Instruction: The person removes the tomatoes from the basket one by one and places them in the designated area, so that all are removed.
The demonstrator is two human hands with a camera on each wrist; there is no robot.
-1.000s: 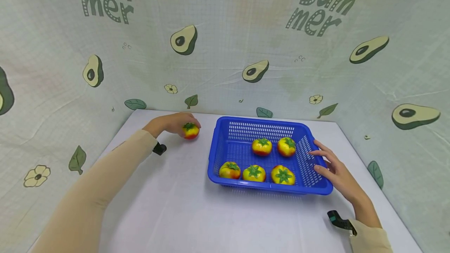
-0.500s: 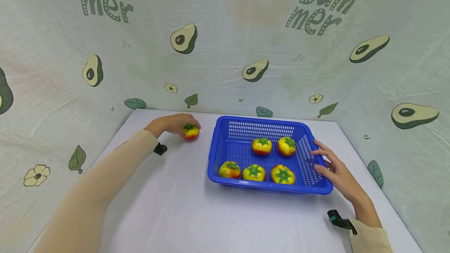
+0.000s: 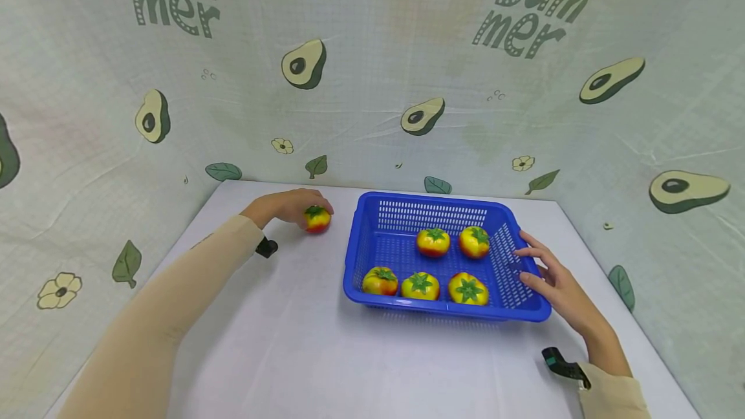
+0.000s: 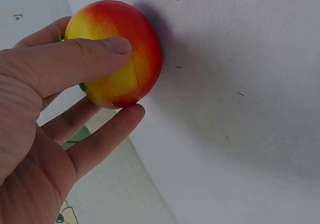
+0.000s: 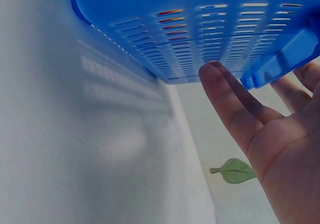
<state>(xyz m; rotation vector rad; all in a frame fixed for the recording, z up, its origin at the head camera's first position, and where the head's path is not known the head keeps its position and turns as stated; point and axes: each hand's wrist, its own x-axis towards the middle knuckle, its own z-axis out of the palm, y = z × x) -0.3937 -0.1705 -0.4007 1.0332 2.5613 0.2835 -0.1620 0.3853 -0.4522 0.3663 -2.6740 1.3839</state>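
Note:
A red-and-yellow toy tomato (image 4: 145,58) with a green leafy top is in my left hand (image 3: 293,204), at the back left of the table. In the left wrist view, my thumb lies across its side and other fingers hold it from the far side. The tomato sits low, close over the white cloth. My right hand (image 3: 553,280) holds the right rim of a blue plastic basket (image 3: 431,199). In the right wrist view, two fingers reach under the rim to the slotted side wall, and other fingers are partly hidden by the rim.
Inside the basket are several similar tomatoes, two toward the back, such as one tomato (image 3: 433,243), the rest along the front wall. The white table (image 3: 326,354) meets a hanging cloth (image 3: 361,83) printed with avocados behind and at both sides.

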